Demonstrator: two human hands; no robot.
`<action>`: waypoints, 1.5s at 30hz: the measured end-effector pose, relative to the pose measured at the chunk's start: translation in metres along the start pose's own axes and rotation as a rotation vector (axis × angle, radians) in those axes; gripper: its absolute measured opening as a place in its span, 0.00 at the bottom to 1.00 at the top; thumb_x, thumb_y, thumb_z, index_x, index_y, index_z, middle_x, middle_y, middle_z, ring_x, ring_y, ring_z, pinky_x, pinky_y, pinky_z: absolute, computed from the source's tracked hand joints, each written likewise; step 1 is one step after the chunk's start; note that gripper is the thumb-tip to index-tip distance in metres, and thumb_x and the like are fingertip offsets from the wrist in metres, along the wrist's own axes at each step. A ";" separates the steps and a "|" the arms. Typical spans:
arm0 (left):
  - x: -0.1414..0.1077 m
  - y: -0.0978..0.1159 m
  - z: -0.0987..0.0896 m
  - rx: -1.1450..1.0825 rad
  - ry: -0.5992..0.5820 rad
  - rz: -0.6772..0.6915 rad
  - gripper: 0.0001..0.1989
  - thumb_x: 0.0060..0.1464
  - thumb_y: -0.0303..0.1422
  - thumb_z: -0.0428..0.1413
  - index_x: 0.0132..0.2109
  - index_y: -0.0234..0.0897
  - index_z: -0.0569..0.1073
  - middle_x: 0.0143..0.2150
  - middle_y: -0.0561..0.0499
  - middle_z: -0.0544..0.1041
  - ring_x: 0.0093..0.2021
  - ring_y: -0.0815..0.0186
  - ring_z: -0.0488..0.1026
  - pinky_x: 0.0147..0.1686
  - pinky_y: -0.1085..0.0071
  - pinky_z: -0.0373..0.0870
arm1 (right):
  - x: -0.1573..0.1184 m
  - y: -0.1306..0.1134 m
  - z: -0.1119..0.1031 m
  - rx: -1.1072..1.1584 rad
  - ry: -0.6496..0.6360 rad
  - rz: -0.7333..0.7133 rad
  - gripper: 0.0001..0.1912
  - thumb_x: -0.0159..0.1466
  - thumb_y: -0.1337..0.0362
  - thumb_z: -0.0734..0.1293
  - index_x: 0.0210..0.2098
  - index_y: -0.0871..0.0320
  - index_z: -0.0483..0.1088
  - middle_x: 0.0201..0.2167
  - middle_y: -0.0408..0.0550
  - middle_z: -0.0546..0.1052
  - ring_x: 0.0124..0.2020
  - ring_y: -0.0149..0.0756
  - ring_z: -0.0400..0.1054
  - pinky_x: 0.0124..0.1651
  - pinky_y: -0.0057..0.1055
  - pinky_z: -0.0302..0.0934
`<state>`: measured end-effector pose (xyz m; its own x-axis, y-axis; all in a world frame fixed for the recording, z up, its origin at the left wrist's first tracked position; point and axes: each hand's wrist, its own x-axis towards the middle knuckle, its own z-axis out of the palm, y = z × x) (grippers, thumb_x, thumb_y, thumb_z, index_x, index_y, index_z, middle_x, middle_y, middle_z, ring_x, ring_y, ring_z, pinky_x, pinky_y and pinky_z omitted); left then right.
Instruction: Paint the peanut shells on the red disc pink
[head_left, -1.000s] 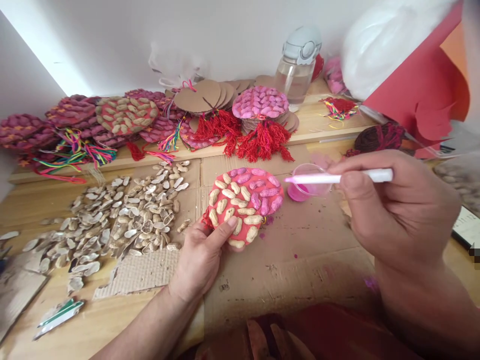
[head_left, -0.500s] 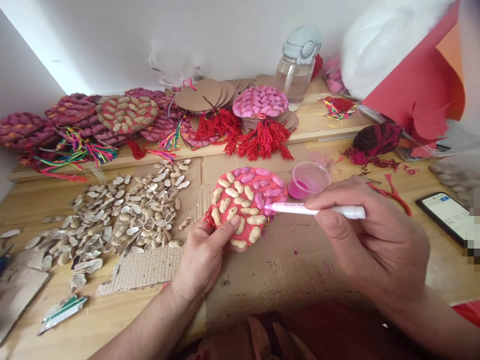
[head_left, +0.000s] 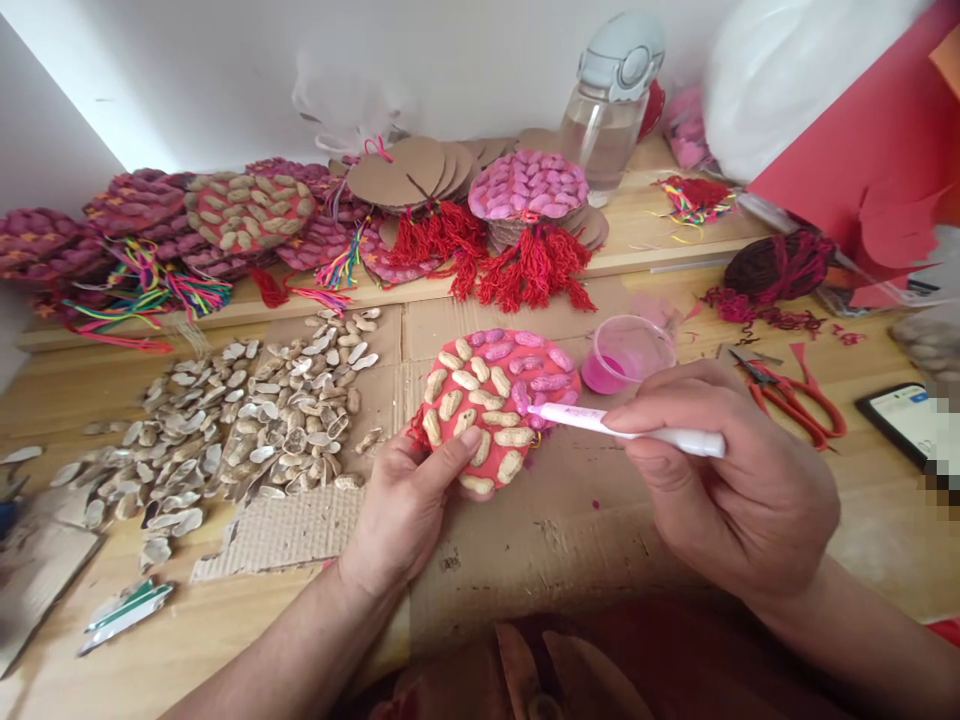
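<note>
My left hand (head_left: 409, 500) grips the lower left edge of a round red disc (head_left: 455, 428) covered with peanut shells, its thumb on the front. Shells toward the disc's upper right are pink; those on the left and bottom are plain tan. Between the thumb and fingers of my right hand (head_left: 739, 480) is a white marker-like pen (head_left: 637, 430). Its pink tip meets a pink shell near the disc's right side. Just behind my right hand stands a clear plastic cup (head_left: 634, 350) with pink liquid in it.
Loose peanut shells (head_left: 292, 420) are heaped on the left. Along the back ledge lie finished-looking shell discs (head_left: 529, 185) with tassels, cardboard circles (head_left: 397, 172) and a water bottle (head_left: 604, 110). Red-handled pliers (head_left: 795, 395) and a phone (head_left: 904, 420) lie at right.
The pen has tilted, its tip shifting slightly left and up across the pink shells. My right hand has moved a little left, and more of the pliers shows. The left hand keeps its hold.
</note>
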<state>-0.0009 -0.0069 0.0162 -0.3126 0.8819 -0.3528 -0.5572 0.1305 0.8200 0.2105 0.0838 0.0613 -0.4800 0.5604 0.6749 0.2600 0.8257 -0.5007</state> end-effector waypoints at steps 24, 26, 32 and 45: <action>-0.001 0.000 0.001 0.030 0.044 -0.001 0.16 0.49 0.38 0.76 0.42 0.35 0.85 0.36 0.45 0.87 0.30 0.64 0.81 0.29 0.73 0.78 | 0.004 -0.001 0.001 -0.045 -0.057 -0.094 0.07 0.70 0.67 0.70 0.46 0.50 0.75 0.32 0.42 0.81 0.34 0.38 0.75 0.42 0.39 0.71; -0.001 0.000 0.000 0.031 0.056 0.002 0.16 0.49 0.38 0.76 0.42 0.35 0.85 0.37 0.45 0.87 0.31 0.64 0.82 0.31 0.73 0.79 | 0.004 -0.002 0.000 -0.052 -0.058 -0.096 0.07 0.70 0.67 0.69 0.46 0.50 0.75 0.32 0.42 0.81 0.33 0.38 0.74 0.42 0.39 0.71; -0.001 0.000 0.000 0.050 0.053 0.006 0.17 0.49 0.39 0.75 0.42 0.34 0.85 0.37 0.43 0.87 0.32 0.60 0.83 0.31 0.69 0.80 | 0.004 -0.002 0.000 -0.045 -0.045 -0.070 0.08 0.70 0.69 0.68 0.46 0.50 0.74 0.32 0.42 0.81 0.33 0.38 0.74 0.43 0.41 0.70; -0.001 -0.001 0.000 0.053 0.042 0.012 0.16 0.49 0.38 0.76 0.42 0.34 0.85 0.36 0.45 0.86 0.30 0.63 0.81 0.29 0.72 0.77 | 0.003 0.000 0.002 -0.021 -0.037 -0.071 0.08 0.68 0.69 0.70 0.46 0.52 0.75 0.32 0.42 0.80 0.35 0.37 0.73 0.43 0.38 0.70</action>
<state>-0.0003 -0.0076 0.0157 -0.3519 0.8640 -0.3602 -0.5119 0.1446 0.8468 0.2079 0.0853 0.0620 -0.5288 0.4976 0.6875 0.2412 0.8648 -0.4404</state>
